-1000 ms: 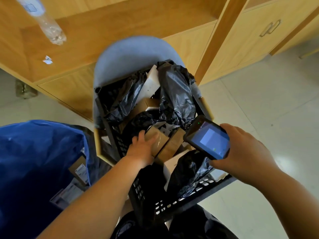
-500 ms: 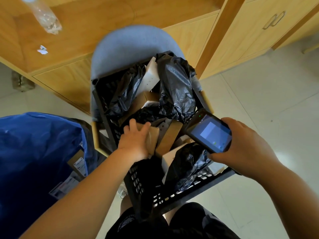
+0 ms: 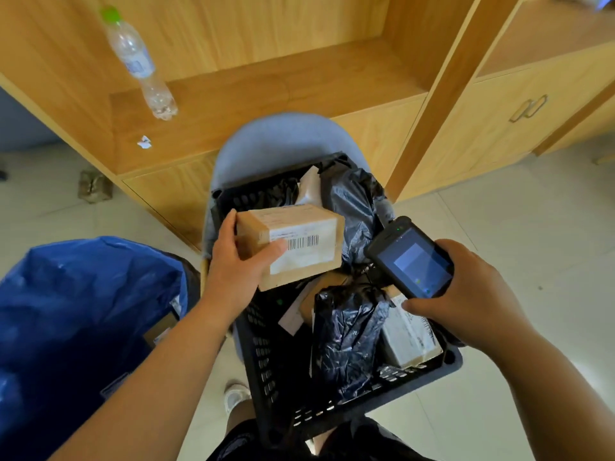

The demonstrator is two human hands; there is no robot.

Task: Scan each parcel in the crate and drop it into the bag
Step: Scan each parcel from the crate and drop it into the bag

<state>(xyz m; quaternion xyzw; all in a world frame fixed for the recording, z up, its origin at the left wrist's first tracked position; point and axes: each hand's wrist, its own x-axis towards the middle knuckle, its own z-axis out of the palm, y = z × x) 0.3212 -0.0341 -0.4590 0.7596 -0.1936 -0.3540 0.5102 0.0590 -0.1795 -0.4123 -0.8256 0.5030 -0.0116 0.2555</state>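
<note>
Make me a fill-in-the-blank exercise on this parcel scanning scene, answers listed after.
The left hand holds a cardboard box whose white label shows a ____.
The right hand grips a handheld scanner with its ____ facing up.
The bag left of the black crate is ____.
The plastic bottle on the wooden shelf has a ____ cap.
Missing words: barcode, screen, blue, green.
</note>
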